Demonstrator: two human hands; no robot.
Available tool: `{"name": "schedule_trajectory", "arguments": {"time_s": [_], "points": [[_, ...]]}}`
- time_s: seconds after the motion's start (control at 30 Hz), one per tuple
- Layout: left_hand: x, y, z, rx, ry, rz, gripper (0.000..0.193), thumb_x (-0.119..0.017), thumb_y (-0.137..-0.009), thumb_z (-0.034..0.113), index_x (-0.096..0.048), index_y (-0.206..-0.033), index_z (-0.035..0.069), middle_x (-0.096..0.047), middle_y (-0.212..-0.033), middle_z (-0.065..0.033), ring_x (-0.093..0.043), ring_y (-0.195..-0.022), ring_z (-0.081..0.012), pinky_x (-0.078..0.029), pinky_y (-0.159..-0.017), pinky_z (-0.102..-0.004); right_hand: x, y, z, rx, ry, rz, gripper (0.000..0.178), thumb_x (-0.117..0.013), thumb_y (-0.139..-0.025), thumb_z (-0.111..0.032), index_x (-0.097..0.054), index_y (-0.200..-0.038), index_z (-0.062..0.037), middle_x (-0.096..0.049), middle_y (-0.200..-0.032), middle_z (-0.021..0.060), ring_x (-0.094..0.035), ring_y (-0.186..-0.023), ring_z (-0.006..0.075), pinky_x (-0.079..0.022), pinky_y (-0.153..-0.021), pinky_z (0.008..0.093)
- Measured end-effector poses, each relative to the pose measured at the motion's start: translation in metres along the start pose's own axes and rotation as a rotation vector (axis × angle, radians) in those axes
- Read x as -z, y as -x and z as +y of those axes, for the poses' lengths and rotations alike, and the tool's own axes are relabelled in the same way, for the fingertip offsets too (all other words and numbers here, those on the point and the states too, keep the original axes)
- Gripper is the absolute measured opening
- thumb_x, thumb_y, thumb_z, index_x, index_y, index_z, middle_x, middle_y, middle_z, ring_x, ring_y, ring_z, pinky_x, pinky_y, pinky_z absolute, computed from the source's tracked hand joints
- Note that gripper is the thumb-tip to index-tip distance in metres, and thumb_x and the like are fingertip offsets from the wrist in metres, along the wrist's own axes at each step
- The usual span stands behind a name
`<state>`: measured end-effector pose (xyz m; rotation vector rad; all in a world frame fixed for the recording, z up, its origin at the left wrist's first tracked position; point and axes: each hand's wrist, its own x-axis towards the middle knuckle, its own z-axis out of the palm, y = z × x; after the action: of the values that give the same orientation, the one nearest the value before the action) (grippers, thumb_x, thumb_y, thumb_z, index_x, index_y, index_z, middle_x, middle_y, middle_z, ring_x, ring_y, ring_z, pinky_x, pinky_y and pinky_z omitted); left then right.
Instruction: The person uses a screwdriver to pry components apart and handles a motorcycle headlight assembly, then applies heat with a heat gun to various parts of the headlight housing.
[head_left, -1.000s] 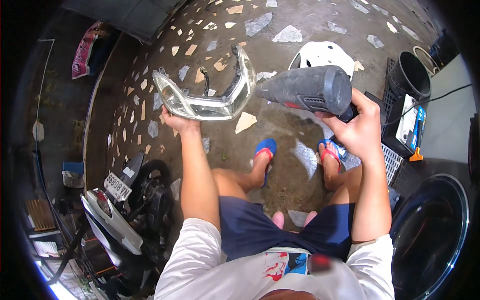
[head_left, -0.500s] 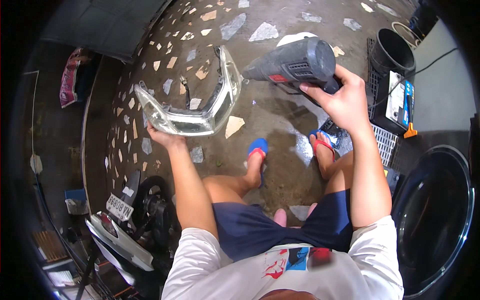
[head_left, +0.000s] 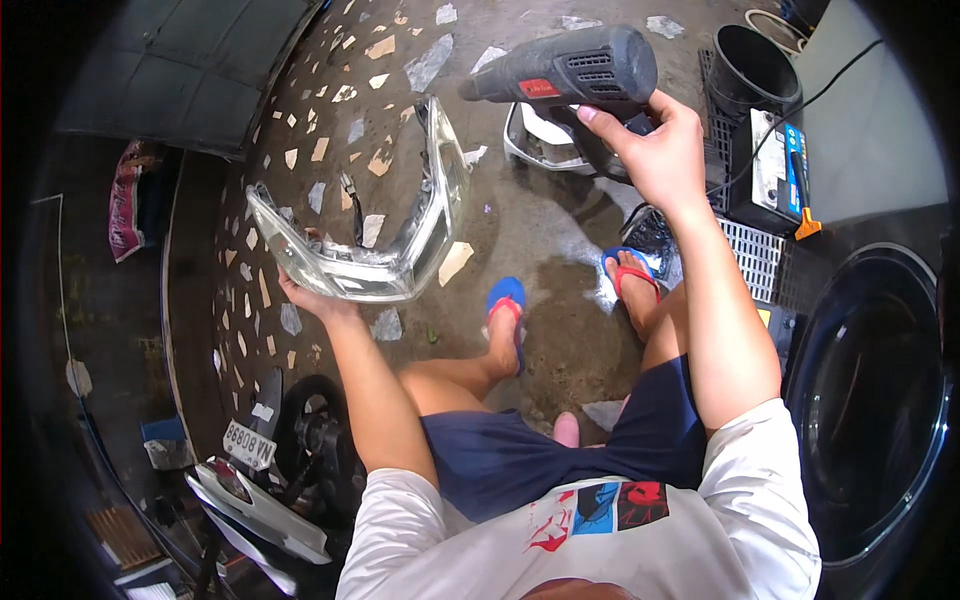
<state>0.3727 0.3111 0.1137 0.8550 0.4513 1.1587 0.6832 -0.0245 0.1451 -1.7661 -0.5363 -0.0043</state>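
Note:
A motorcycle headlight [head_left: 370, 282] with a clear V-shaped lens and dark inner edges is held up by my left hand [head_left: 318, 298]. That hand is closed round its lower left part, and the lens hides some of the fingers. A short wire with a connector [head_left: 354, 205] shows inside the V. My right hand [head_left: 662, 150] grips the handle of a black heat gun [head_left: 590, 75] with a red label. Its nozzle [head_left: 470, 90] points left, just above the upper right tip of the headlight, apart from it.
Behind the heat gun, a white curved part [head_left: 540, 150] lies on the stone-patterned floor. To the right are a black bucket [head_left: 755, 70], a battery [head_left: 775, 165], a plastic grate [head_left: 750, 255] and a large black basin [head_left: 870, 420]. A white motorcycle [head_left: 260, 520] stands at lower left.
The heat gun has risen away from the headlight's right arm to above its tip. The headlight sits slightly lower and further left in view. More of the white floor part shows.

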Motion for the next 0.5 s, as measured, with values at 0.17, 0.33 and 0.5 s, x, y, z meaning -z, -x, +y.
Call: {"name": "schedule_trajectory", "arguments": {"time_s": [0.17, 0.33, 0.5], "points": [[0.005, 0.002, 0.004, 0.056, 0.058, -0.098, 0.052, -0.041, -0.099, 0.041, -0.068, -0.127, 0.007, -0.071, -0.117, -0.0167, -0.072, -0.097, -0.0270, -0.061, -0.078, -0.0415, -0.001, -0.004, 0.005, -0.031, -0.134, 0.030, 0.041, -0.088, -0.077, -0.034, -0.080, -0.104, -0.0035, -0.079, -0.095, 0.0118, -0.076, -0.088, 0.0200, -0.057, -0.085, 0.0329], [0.011, 0.001, 0.003, 0.071, 0.067, -0.191, 0.052, -0.046, -0.099, 0.042, -0.065, -0.131, 0.006, -0.073, -0.114, -0.0128, -0.070, -0.104, -0.0278, -0.060, -0.081, -0.0400, 0.000, -0.007, 0.013, -0.024, -0.123, 0.050, 0.041, -0.088, -0.077, -0.033, -0.080, -0.105, -0.0036, -0.079, -0.095, 0.0119, -0.076, -0.088, 0.0201, -0.057, -0.085, 0.0330], [0.020, -0.006, 0.002, 0.059, 0.133, -0.138, 0.055, -0.044, -0.099, 0.044, -0.064, -0.134, 0.007, -0.070, -0.119, -0.0156, -0.071, -0.100, -0.0289, -0.061, -0.080, -0.0425, 0.001, -0.007, 0.014, 0.000, -0.134, 0.045, 0.042, -0.088, -0.077, -0.033, -0.080, -0.105, -0.0022, -0.079, -0.095, 0.0126, -0.076, -0.088, 0.0198, -0.057, -0.085, 0.0329]]}}
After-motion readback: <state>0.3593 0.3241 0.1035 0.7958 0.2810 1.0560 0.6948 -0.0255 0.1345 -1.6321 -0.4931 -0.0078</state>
